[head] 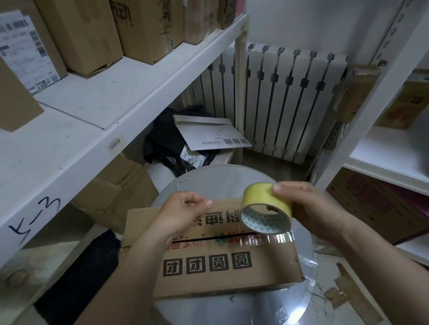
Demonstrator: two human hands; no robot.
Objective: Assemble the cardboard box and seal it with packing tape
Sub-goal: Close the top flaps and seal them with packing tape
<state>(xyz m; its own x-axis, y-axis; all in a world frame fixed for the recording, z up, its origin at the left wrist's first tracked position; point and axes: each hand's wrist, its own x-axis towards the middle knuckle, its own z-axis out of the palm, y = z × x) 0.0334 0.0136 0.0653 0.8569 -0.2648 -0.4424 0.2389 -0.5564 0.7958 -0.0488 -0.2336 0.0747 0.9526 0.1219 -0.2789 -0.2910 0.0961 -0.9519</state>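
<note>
A brown cardboard box (222,268) with printed characters lies on a round grey table (230,322), its two top flaps folded down with a dark gap along the seam. My right hand (308,209) holds a roll of packing tape (267,210) with a yellow core above the box's right end. My left hand (184,213) is above the far flap with thumb and fingers pinched together, seemingly on the clear tape's free end, which is hard to see. A strip of clear tape glistens on the box's right end, under the roll.
A white shelf (81,142) on the left carries several cardboard boxes. Another white shelving unit (391,170) stands on the right with boxes on it. A radiator (282,103) is behind the table. Black bags, an envelope and cardboard scraps lie on the floor.
</note>
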